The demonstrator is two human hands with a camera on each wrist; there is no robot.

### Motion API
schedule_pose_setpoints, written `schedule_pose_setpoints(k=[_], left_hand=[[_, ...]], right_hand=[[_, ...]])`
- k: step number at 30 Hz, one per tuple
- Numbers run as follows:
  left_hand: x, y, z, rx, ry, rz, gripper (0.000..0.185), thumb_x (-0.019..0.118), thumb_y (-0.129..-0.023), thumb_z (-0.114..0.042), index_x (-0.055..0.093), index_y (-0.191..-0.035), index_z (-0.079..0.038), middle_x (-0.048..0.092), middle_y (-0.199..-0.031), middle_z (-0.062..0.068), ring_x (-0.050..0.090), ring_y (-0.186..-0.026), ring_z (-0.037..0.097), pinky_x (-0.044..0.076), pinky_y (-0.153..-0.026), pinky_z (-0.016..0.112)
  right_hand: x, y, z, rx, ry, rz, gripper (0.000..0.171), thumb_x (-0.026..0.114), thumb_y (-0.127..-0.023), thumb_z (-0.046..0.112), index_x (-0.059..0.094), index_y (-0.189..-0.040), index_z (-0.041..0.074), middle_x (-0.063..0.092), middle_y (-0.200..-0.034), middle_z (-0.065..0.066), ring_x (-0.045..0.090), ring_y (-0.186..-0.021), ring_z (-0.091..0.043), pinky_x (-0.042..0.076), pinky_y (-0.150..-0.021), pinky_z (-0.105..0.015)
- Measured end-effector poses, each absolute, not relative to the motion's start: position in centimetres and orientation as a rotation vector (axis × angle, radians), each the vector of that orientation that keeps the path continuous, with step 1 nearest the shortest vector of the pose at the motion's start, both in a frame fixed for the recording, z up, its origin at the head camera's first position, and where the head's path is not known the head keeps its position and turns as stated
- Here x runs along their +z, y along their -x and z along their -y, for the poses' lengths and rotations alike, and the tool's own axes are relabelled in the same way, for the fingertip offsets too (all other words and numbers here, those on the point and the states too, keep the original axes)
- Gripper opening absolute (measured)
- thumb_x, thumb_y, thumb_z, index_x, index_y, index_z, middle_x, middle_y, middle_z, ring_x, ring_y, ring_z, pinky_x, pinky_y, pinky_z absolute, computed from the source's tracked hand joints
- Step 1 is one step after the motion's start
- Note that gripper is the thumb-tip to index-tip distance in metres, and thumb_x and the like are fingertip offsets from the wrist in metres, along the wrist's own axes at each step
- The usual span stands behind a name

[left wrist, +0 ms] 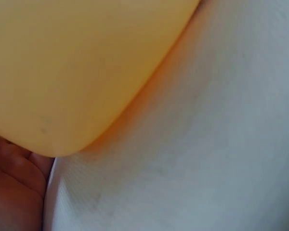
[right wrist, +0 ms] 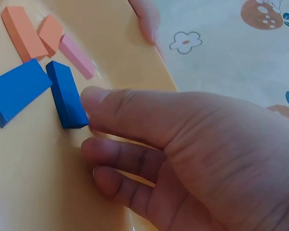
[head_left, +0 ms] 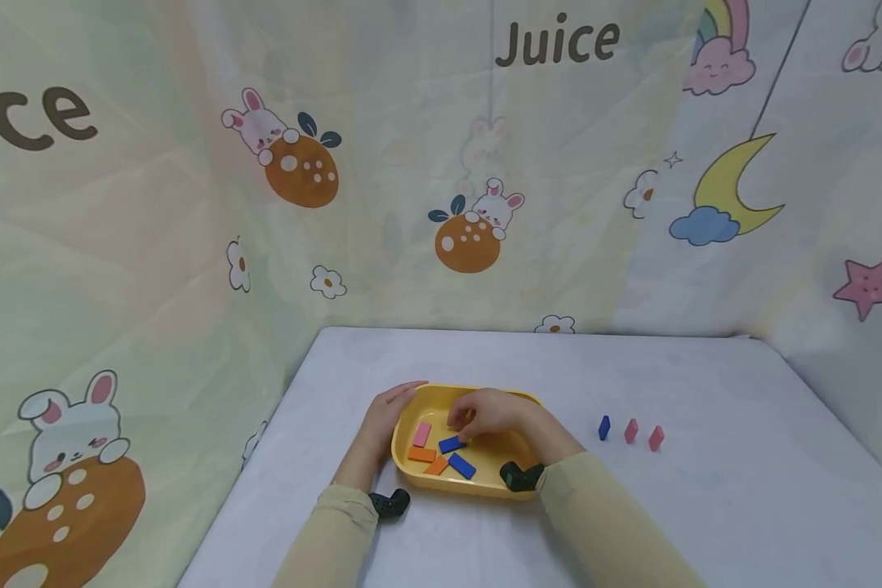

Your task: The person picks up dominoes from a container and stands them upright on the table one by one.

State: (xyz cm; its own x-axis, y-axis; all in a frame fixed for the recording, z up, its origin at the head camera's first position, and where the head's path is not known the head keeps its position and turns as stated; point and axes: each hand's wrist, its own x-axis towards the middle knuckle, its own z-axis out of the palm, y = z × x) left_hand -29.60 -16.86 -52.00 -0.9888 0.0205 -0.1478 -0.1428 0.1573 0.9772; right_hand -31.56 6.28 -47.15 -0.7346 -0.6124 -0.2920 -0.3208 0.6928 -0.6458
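The right hand (head_left: pixel 488 411) was inside the yellow tray (head_left: pixel 448 485) on the desk (head_left: pixel 706 506), fingers (right wrist: pixel 121 152) loosely bent and parted, thumb (right wrist: pixel 130 109) just beside a blue block (right wrist: pixel 67 96); the left hand (head_left: pixel 384 415) rested against the tray's left side, though its grip was too hidden to tell.

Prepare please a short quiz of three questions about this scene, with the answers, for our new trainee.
1. How many blue rectangular blocks can be seen inside the yellow rounded plastic tray?
2. True or false: the right hand is over the tray, while the left hand is at the tray's left end.
3. Which colour appears twice among the three small blocks to the right of the tray?
a) blue b) pink c) orange

Key: 1. Two. 2. True. 3. b.
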Motion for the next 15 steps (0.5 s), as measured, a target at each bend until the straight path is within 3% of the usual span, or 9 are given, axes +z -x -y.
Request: schedule_pose_setpoints(k=[15], left_hand=[[-52.03, 29.67, 16.97, 1.973, 0.1, -2.277, 0.036, 0.051, -0.099, -0.049, 0.068, -0.124, -0.031, 0.067, -0.129, -0.005, 0.06, -0.123, 0.017, 0.05, -0.106, 0.039]], right_hand=[[-47.04, 31.29, -5.35, -0.63, 0.814, -2.475, 0.011, 0.079, -0.084, 0.025, 0.07, -0.091, 0.024, 0.062, -0.083, 0.008, 0.056, -0.082, -0.011, 0.05, -0.078, -0.025]])
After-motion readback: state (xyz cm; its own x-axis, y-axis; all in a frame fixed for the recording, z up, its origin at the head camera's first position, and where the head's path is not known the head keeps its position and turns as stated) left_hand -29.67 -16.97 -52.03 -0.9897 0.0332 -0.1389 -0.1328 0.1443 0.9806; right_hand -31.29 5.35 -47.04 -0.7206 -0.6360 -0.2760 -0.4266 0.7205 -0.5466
